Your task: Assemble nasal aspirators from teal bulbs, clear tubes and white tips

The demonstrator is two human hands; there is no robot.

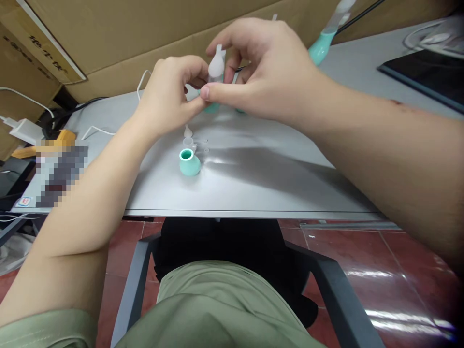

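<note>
Cardboard [137,38] backed the grey table [253,195]. Over it, the left hand [168,92] held a bottle [216,66]; the right hand [266,72] curved round it, grip unclear. Nearer sat a teal pot [190,166]. Cardboard handwriting [45,50] was unreadable.

Fingers [234,94] partly hide the white-tipped bottle [216,66]; the edge crops a black panel [431,76].

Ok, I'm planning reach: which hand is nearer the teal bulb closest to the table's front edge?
Left. The left hand is beyond the teal bulb, slightly to its left; the right hand is farther off, beyond and to its right.
</note>
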